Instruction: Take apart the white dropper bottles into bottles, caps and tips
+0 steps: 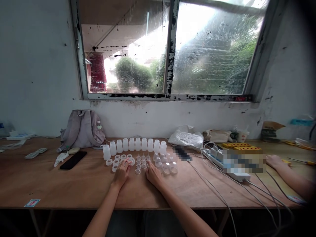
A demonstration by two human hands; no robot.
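My left hand (121,172) rests over the white screw rings (115,162), fingers stretched forward and touching the ones at the right of that group. To its right, my right hand (153,173) lies beside the small clear teats (138,167), which stand in short columns. Its index finger points forward at the rightmost column, and the other fingers are partly hidden under the palm. Behind both hands, several frosted white bottles (125,145) without lids form a curved row. Right of my right hand sits a group of clear dome caps (167,168).
A grey backpack (82,130), a black phone (73,160) and a white pouch (61,158) lie left. Rightward are a plastic bag (186,137), a power strip (238,174) with trailing cables, and yellow racks (247,148). Another person's arm (286,171) reaches in at far right.
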